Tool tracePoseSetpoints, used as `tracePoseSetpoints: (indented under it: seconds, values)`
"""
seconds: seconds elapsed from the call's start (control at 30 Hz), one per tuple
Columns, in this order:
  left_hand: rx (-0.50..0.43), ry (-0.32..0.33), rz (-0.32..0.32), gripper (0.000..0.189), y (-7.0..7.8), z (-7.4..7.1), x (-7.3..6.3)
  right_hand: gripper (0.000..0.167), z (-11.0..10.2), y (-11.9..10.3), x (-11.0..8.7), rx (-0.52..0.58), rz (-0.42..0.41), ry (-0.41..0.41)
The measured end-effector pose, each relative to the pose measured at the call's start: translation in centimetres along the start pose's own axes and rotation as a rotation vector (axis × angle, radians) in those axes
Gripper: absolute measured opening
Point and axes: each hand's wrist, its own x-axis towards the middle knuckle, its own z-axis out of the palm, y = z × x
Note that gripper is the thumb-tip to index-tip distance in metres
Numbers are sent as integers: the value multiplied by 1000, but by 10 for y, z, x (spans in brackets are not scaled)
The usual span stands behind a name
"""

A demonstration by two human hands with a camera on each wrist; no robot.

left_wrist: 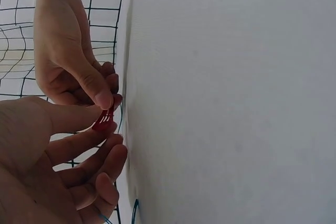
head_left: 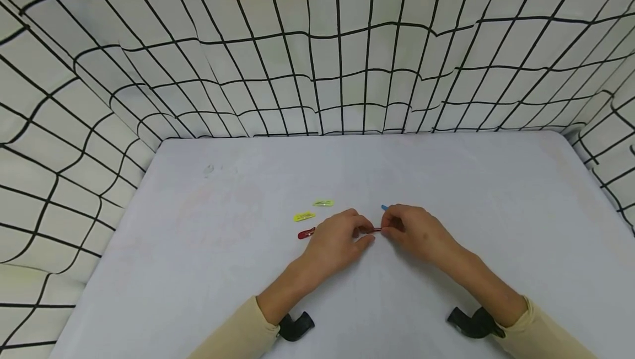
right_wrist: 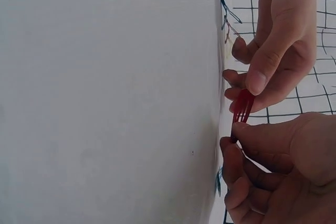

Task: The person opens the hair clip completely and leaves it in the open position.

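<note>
The red snap hair clip (right_wrist: 243,109) is over the counter (head_left: 198,271), its ends pinched in the fingers of the left hand (head_left: 336,240) and right hand (head_left: 420,233). Probably it is light, springy, smooth; its ends suit holding.

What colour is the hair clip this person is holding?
Dark red; the hair clip shows best in the right wrist view.

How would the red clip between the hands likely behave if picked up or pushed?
The red clip is probably stiff: it runs straight from left hand to right hand. Thin and slotted, it looks light. Its flat shape suggests it would slide, not roll, across the table.
</note>
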Motion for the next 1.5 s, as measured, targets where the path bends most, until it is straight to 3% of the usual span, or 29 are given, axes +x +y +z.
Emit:
tracePoseSetpoints:
  seconds: [0.53, 0.83, 1.13, 1.5]
  values:
    - [-51, 164, -12, 11, -4, 0, -4, 11, -3, -3, -2, 152, -33, 5]
    - [-107, 156, -13, 11, -5, -5, -4, 13, -7, -3, -5, 205, -17, -20]
    - [-189, 211, 0, 16, -5, -6, -4, 15, -8, -6, -6, 238, -31, 26]
    - [-321, 250, -67, 17, -7, -10, -3, 18, -11, -4, -3, 347, -52, 25]
